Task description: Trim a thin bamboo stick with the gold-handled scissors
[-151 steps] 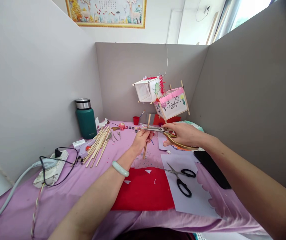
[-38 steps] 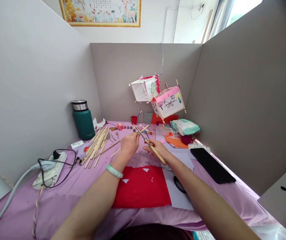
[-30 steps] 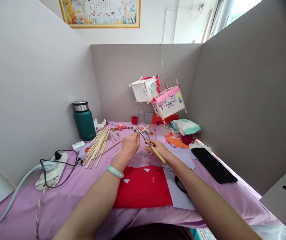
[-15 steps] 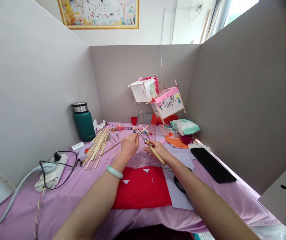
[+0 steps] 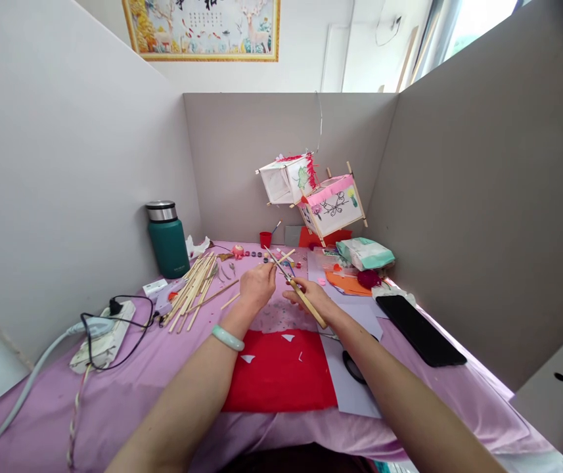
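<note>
My left hand (image 5: 257, 288), with a pale green bangle on its wrist, is closed over the work area. It pinches a thin wooden stick (image 5: 288, 255), whose end sticks out past the fingertips to the right. My right hand (image 5: 313, 297) is wrapped round the wooden handle of a knife (image 5: 307, 306). The narrow metal blade points up and left, crossing the stick close to my left fingers. Whether the blade's edge touches the wood is too small to make out. Below both hands lies a red sheet (image 5: 281, 381) with small white scraps on it.
Bundled wooden sticks (image 5: 195, 289) lie left, near a green bottle (image 5: 167, 240) and a power strip (image 5: 106, 338). Two paper lanterns (image 5: 335, 207) hang ahead. At right are a black phone (image 5: 419, 328), black-handled scissors (image 5: 353, 366) and a wipes packet (image 5: 366, 253). Grey partitions enclose the table.
The view has tilted slightly, so the scene sits a little lower and further right. Both hands keep the same grip on the stick and the knife, with hardly any movement.
</note>
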`<state>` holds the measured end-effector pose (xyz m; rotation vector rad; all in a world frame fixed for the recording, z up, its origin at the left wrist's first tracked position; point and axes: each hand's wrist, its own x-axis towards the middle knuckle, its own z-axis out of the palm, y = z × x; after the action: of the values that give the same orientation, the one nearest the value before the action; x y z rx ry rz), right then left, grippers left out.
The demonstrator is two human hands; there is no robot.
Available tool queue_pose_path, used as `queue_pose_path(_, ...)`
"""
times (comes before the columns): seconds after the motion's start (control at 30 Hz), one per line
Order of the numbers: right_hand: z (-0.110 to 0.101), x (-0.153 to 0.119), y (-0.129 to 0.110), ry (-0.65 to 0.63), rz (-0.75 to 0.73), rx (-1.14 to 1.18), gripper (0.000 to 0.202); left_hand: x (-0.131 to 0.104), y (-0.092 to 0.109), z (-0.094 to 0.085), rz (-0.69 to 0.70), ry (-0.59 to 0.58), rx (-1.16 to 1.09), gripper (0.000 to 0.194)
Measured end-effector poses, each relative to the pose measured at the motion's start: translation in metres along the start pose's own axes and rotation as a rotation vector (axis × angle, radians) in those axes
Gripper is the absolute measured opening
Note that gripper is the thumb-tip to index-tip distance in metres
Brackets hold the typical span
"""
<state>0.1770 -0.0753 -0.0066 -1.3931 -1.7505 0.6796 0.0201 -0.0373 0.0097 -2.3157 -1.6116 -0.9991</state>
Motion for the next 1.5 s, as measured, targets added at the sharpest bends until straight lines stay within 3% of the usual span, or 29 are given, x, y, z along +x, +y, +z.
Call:
queue_pose_path(0.53,-0.002,-0.001,0.0,-0.064,0.071,0.106,0.039,0.004,-0.004,-0.006,0.017,-0.065,-0.031,0.036)
queue_pose_path(0.77,-0.001,-0.002,-0.003,-0.072,0.019,0.09,0.034,0.013,-0.017,-0.007,0.041,-0.115,-0.275,0.033)
queue_pose_path(0.93,-0.001,-0.002,0.0,-0.082,-0.003,0.079,0.034,0.018,-0.02,-0.007,-0.027,-0.174,-0.49,0.032)
queue_pose_path(1.2,-0.003,-0.004,-0.003,-0.128,0.042,0.171,0.042,0.014,-0.019,-0.018,-0.147,-0.404,-0.865,0.031)
queue_pose_path(1.3,-0.002,-0.002,-0.003,-0.12,0.05,0.151,0.039,0.015,-0.019,-0.016,-0.103,-0.351,-0.761,0.034)
queue_pose_path(1.4,-0.002,0.0,-0.002,-0.104,0.059,0.174,0.037,0.014,-0.017,-0.008,-0.013,-0.188,-0.503,0.039)
queue_pose_path(1.5,-0.001,0.002,0.0,-0.099,0.071,0.178,0.038,0.01,-0.013,-0.003,0.024,-0.044,-0.291,0.031)
